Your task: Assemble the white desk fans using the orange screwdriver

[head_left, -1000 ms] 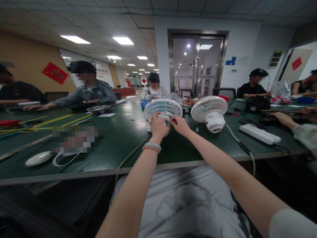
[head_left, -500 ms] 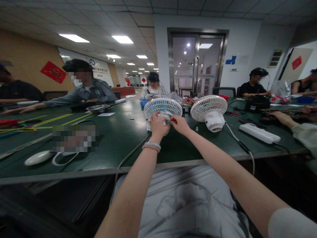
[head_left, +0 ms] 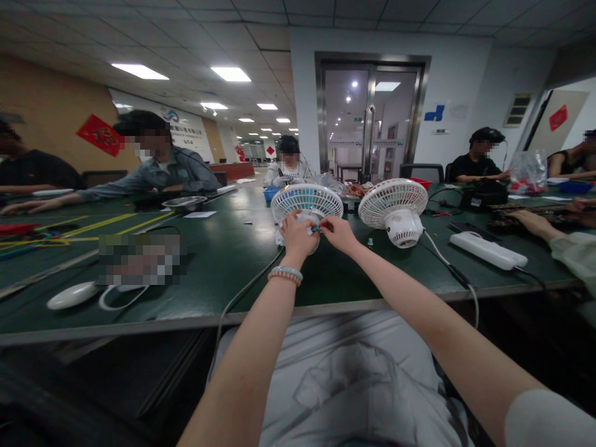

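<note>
A small white fan (head_left: 307,194) lies on the green table (head_left: 242,261) in front of me, grille tilted away and its back toward me. My left hand (head_left: 297,237), with bracelets at the wrist, is wrapped over the fan's rear housing. At that housing sits a small teal piece (head_left: 316,229), between my two hands. My right hand (head_left: 339,233) pinches at its right end, fingertips together. The exact shape of the piece is too small to tell, and my left hand hides much of the housing.
A second white fan (head_left: 393,205) stands to the right, a small pale-blue piece (head_left: 370,242) beside it. Farther right lies a white power strip (head_left: 488,249). A fan cord (head_left: 246,282) hangs over the front edge. Co-workers sit around the table; one person's hand (head_left: 535,223) is at right.
My hands and the fan stay almost where they were. The person at the left leans slightly farther left.
</note>
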